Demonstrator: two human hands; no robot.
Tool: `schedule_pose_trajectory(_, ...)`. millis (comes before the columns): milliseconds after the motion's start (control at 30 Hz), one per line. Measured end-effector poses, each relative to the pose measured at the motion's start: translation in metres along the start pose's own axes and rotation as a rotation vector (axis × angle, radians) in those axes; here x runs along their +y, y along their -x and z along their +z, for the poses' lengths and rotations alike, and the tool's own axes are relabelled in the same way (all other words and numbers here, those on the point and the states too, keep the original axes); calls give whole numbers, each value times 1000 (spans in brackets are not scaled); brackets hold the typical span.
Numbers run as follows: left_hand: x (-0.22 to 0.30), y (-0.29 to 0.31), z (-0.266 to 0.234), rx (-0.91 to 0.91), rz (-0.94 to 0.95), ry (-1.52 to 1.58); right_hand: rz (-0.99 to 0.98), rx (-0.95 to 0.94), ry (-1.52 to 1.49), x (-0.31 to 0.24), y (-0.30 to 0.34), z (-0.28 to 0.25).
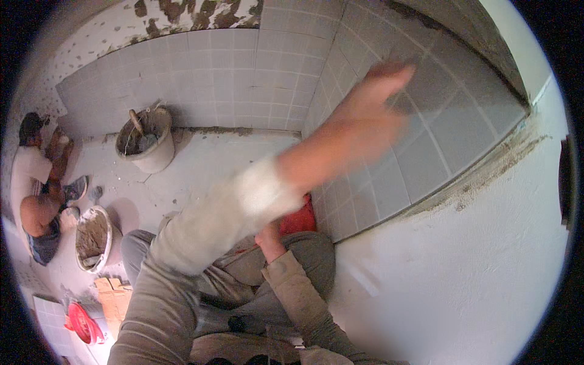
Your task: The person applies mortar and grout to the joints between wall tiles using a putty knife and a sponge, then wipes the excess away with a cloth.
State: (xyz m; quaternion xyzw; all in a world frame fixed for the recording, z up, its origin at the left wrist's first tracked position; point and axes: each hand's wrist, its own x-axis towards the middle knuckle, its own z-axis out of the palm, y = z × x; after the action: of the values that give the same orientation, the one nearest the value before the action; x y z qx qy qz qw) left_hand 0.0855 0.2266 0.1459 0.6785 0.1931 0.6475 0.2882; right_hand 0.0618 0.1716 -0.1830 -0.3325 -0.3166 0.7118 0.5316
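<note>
Locate grey square-gridded tile wall (409, 173) at right, continuing at rear. At far left: crouching co-worker in pale shirt (31, 173). Near rear tiles: round, mortar-stained, off-white bucket (156, 158). Just beyond lap, near right-hand tiles: smooth red object (299, 220), partly hidden. Left hand (368, 118): blurred before tiles; cannot tell grip or contact. Right hand (271, 236): at red object's left edge; cannot tell whether clamped on it.

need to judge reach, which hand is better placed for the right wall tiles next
Left, probably: the left hand, though blurred, is raised before the wall tiles, while the right hand is low by the red thing. Whether the left touches the tiles is unclear.
</note>
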Motion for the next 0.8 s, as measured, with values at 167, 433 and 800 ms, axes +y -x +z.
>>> schedule_pose_trajectory(167, -6, 164, -117, -52, -139, -402, 65, 113, -17, -7, 1, -2)
schedule_pose_trajectory(433, -12, 277, -201, 249, -352, -1135, -23, 232, 146, -20, 5, -2)
schedule_pose_trajectory(800, -21, 278, -184, -69, -363, -1121, -14, 153, 215, -38, 19, 10)
